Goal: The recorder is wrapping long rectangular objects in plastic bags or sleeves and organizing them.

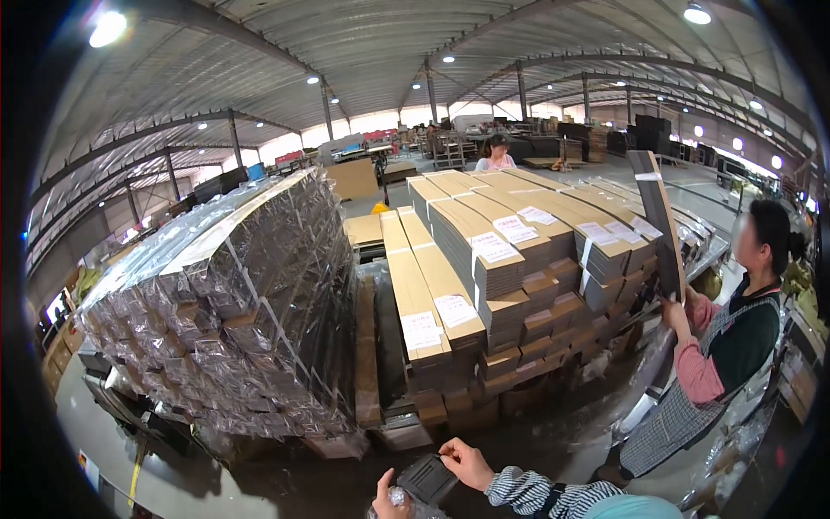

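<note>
- Our right hand [468,464] pinches the upper right corner of a dark, flat piece [427,481], thumb and fingers drawn close together on it.
- Our left hand [391,503] curls at the lower left of the same piece, thumb raised, against a crumpled bit of clear plastic [398,496]; the lower edge cuts into the view, and we cannot tell what it grips.
- That dark piece sits between our two hands at the bottom of the view, just right of center, in front of the stacked goods; a striped sleeve [516,486] covers our right forearm.
- Before us at left rises a large stack wrapped in clear film [285,251], a pale strap running down its near side.
- Beside it, at center, stand long bundles topped with brown cardboard [467,216], bound by white bands and bearing white paper labels [422,330].
- To our right, a co-worker [722,355] in a checked apron holds a long, dark, banded bundle [660,227], nearly upright and slightly tilted, with both hands near its lower part.
- Beyond the stacks, a second person [496,156] appears under the broad metal roof [380,35] of the hall.
</note>
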Tool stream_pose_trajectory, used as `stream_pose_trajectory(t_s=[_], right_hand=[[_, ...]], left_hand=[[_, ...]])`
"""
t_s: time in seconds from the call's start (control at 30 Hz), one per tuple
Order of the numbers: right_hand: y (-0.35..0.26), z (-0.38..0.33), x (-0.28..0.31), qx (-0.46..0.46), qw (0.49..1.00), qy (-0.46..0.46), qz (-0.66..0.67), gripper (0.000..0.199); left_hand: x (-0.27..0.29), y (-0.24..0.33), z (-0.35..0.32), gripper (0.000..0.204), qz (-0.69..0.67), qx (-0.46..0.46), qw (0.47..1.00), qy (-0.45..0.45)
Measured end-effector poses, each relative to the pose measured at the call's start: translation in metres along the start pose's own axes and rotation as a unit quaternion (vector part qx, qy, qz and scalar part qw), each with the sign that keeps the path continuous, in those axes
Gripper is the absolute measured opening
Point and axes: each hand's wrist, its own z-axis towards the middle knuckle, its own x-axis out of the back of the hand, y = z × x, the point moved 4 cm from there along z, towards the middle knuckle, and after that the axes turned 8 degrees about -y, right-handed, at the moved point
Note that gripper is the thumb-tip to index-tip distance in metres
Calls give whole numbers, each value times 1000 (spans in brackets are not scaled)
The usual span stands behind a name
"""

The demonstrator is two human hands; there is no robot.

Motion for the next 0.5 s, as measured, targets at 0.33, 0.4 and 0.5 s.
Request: stream_pose_trajectory(t_s=[0.33, 0.4, 0.5], right_hand=[[25, 42, -11, -9, 996, 31, 87, 11], [37, 44, -18, -26, 991, 23, 129, 10], [58, 26, -30, -37, 979, -19, 200, 32]], left_hand=[[35, 8, 33, 14, -18, 44, 976, -213], [34, -34, 32, 13, 161, 4, 959, -232], [37, -38, 24, 15, 213, -96, 947, -219]])
